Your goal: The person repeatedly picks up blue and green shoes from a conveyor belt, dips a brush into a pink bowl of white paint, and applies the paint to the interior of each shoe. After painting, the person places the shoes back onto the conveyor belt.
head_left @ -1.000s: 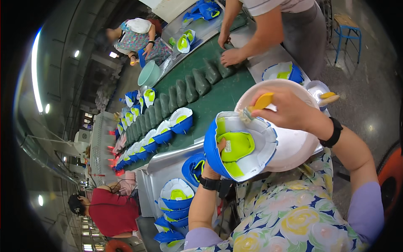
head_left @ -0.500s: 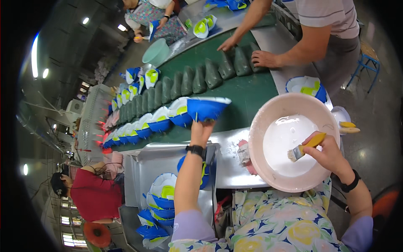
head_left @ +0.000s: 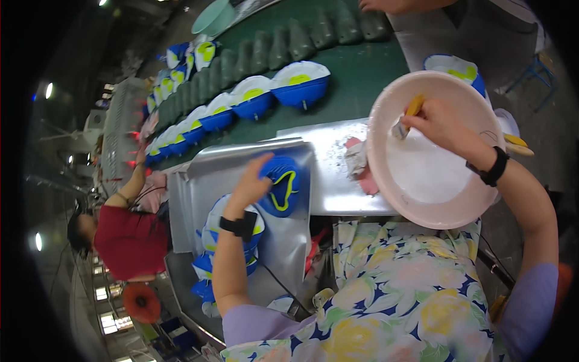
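Note:
My left hand (head_left: 250, 183), fingers spread and holding nothing, is at the edge of a blue shoe upper (head_left: 281, 192) with a lime-trimmed opening, in the metal tray (head_left: 288, 253). Whether the fingertips touch it I cannot tell. A pile of blue and white shoe uppers (head_left: 211, 241) lies partly behind my left wrist. My right hand (head_left: 440, 122) grips a yellow-handled brush (head_left: 414, 106) over a pale pink basin (head_left: 392, 202) of white liquid. The bristles point down near the basin's far left wall. On the green belt (head_left: 356, 81), shoe uppers (head_left: 300, 84) stand in a row, soles down.
Dark shoe lasts (head_left: 259, 53) line the belt behind the uppers. Pink and grey rags (head_left: 360, 166) touch the basin's left side. Another upper (head_left: 455, 67) sits behind the basin. A person in red (head_left: 129, 241) works at left; another person's hand (head_left: 398, 5) shows at the far edge.
My left hand has let go of a shoe upper, now standing at the row's right end, and moved back to the tray. The brush has moved toward the basin's far left side.

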{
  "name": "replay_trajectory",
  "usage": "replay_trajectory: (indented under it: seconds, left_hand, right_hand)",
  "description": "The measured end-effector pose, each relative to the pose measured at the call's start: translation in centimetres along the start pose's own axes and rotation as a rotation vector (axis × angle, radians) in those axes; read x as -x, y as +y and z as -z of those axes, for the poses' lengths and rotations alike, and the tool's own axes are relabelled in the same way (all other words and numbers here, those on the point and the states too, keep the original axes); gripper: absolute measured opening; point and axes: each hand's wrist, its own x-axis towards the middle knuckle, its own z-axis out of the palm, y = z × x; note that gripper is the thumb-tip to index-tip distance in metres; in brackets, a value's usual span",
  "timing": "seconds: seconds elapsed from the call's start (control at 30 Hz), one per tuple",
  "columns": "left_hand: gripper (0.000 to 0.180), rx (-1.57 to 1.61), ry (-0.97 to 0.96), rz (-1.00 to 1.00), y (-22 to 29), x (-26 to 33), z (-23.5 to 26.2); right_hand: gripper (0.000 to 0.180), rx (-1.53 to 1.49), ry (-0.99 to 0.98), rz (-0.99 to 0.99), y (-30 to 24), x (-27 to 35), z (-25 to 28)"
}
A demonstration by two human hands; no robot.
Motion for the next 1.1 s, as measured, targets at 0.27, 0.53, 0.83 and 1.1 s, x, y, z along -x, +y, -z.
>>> replay_trajectory:
  seconds: [0.27,0.53,0.83,1.1]
  left_hand:
    - [0.033,-0.187,0.162,0.077,-1.7,2.3,-5.5]
    - [0.08,-0.227,0.333,-0.23,5.9,-3.1,-1.7]
    - [0.061,0.996,-0.179,-0.102,15.4,-9.6,-1.1]
    - [0.046,1.524,-0.428,-0.023,21.5,-9.3,-3.6]
  right_hand:
    - [0.035,0.059,-0.469,0.319,1.5,6.4,-2.5]
    - [0.018,0.311,-0.013,0.274,2.7,8.1,4.7]
    - [0.021,-0.058,0.176,0.254,-0.9,7.7,10.7]
    - [0.022,-0.115,0.205,0.42,-4.4,5.0,10.7]
